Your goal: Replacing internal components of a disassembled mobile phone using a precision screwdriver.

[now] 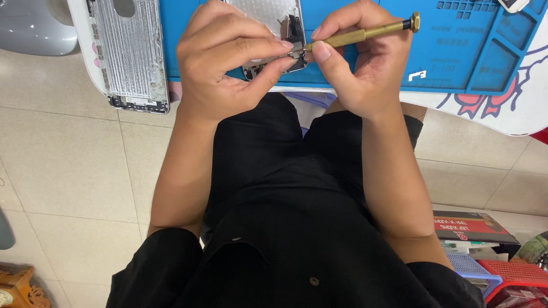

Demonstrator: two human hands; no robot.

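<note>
At twelve o'clock, on the blue repair mat (461,51), the left hand (229,61) pinches the lower end of an opened phone housing (268,12), fingers closed on it. Just beside, at one o'clock, the right hand (358,57) grips a brass precision screwdriver (366,33), tip meeting the housing. Another phone chassis (127,41) lies at ten o'clock.

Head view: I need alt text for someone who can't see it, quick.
The right hand holds a brass screwdriver to the lower end of an opened phone housing that the left hand steadies on a blue work mat. A second bare housing lies at the left.
</note>
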